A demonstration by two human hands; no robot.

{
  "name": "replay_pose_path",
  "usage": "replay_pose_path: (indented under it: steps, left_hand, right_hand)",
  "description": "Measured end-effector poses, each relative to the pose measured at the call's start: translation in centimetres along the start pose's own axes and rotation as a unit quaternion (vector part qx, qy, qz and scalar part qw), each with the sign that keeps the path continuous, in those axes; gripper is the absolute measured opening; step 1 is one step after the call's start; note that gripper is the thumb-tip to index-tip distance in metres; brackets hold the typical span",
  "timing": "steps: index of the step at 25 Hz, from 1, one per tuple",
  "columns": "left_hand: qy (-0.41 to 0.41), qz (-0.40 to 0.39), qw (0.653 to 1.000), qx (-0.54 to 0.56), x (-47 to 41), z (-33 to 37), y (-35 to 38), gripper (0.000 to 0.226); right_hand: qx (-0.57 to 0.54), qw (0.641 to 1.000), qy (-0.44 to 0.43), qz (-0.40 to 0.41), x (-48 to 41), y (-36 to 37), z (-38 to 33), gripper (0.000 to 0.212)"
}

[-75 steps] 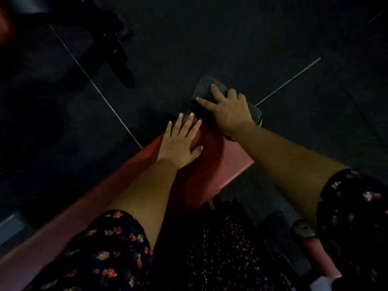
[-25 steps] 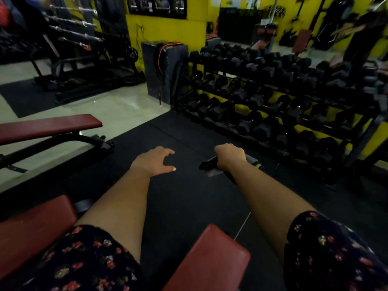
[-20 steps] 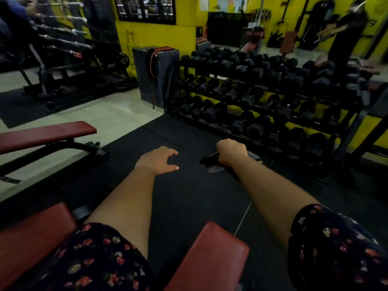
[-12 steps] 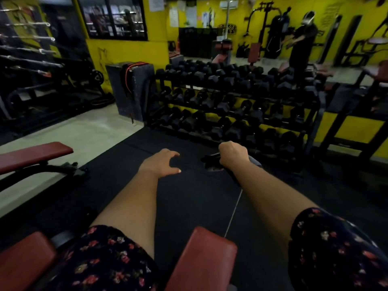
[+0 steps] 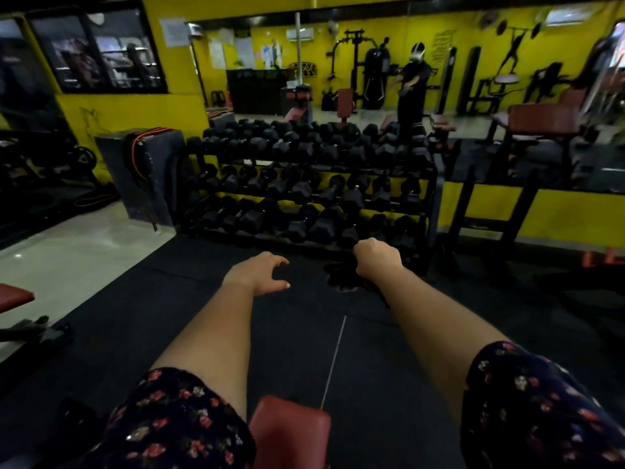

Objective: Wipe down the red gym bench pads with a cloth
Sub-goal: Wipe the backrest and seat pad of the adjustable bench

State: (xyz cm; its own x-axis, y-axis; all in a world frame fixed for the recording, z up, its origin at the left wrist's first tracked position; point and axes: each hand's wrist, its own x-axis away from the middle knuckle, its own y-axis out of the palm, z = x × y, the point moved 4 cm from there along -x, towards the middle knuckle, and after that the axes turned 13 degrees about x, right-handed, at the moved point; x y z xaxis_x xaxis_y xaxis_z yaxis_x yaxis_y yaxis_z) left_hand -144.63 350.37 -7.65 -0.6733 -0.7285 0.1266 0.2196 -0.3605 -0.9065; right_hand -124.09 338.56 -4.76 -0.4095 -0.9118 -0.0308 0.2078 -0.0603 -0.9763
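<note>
The end of a red bench pad [image 5: 291, 431] shows at the bottom centre, below and between my arms. My right hand [image 5: 377, 258] is held out in the air and grips a dark cloth [image 5: 341, 275], which hangs bunched under the fist. My left hand [image 5: 258, 272] floats beside it, fingers loosely curled, holding nothing. Both hands are well above the black floor and clear of the pad. A second red bench pad [image 5: 13, 296] pokes in at the left edge.
A three-tier rack of black dumbbells [image 5: 304, 191] stands straight ahead on the black rubber floor [image 5: 304, 350]. A dark padded box [image 5: 148, 174] sits to its left. A mirror on the yellow wall reflects a person [image 5: 411, 86]. More red-padded machines [image 5: 541, 123] stand at right.
The view has swung up from the bench pad to the room. Both hands lifted off the pad, the right taking the cloth along. The near pad has slid lower in view.
</note>
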Motion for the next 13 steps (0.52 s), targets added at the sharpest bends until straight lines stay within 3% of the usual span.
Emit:
replay_pose_path:
  steps: [6,13]
  left_hand:
    - [0.043,-0.006,0.999,-0.003,-8.4,10.1,2.1,0.062]
    - [0.073,-0.086,0.994,0.010,-15.4,19.4,10.3,0.061]
  right_hand:
    - [0.014,0.999,0.030,-0.006,-2.4,2.3,11.4,0.015]
    - [0.022,0.997,0.060,-0.033,-3.2,7.4,22.2,0.024]
